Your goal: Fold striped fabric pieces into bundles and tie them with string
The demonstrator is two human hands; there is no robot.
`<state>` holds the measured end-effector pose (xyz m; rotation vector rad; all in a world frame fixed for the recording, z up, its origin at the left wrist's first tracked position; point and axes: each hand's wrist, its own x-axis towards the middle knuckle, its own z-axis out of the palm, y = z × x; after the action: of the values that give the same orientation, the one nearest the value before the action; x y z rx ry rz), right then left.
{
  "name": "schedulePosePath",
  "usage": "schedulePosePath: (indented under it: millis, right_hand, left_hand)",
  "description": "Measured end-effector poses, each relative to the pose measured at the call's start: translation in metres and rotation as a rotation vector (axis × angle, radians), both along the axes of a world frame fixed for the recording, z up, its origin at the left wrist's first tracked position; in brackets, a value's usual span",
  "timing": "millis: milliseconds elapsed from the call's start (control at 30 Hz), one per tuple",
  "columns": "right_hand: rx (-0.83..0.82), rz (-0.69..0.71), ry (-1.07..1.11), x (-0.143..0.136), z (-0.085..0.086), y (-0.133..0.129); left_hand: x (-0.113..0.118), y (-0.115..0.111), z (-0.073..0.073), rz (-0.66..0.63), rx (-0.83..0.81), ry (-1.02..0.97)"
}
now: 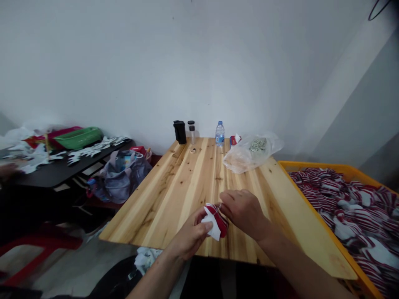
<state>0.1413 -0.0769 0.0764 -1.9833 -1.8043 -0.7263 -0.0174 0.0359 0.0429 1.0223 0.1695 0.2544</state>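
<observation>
My left hand (195, 232) is closed on a small red and white cloth piece (222, 226), thumb on its white face, above the table's near edge. A thin whitish string (217, 209) crosses the top of the cloth. My right hand (241, 209) has its fingers pinched at the string's upper end, just right of the cloth. The fingertips of my right hand are partly hidden behind its knuckles.
On the wooden table (174, 199) stand a black tumbler (180, 132), a clear bottle (192, 135), a water bottle (220, 135) and a plastic bag (238, 160) with whitish strings (258, 144). Striped cloth pieces (330, 199) fill a yellow bin (314, 165). At far left, a person's hand (8, 170) shows.
</observation>
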Motion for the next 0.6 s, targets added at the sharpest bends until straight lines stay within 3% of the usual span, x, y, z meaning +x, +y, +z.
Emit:
schedulePosePath:
  millis: [200, 400, 600]
  right_hand:
    - [-0.062, 0.055, 0.104, -0.001, 0.002, -0.006]
    - [-0.189, -0.01, 0.505, 0.0, 0.008, -0.009]
    - [-0.328, 0.17, 0.865, 0.004, 0.002, -0.007]
  left_hand:
    - [-0.004, 0.003, -0.008, 0.021, 0.034, 0.008]
    - [-0.009, 0.004, -0.013, -0.013, 0.024, -0.04]
    - [-0.01, 0.002, -0.007, -0.01, 0.033, -0.061]
